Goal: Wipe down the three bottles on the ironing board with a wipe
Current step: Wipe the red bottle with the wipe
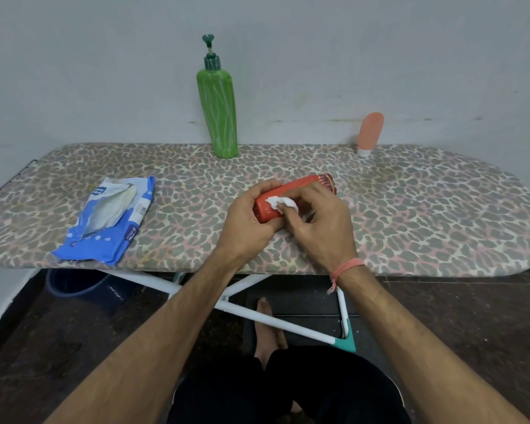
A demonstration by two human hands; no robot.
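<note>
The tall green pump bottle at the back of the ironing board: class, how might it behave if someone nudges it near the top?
The green pump bottle stands tall on a small base and already looks tilted, so it would probably tip rather than slide. The padded ironing board likely makes its footing less steady. Its round body suggests it could roll once down.
</note>
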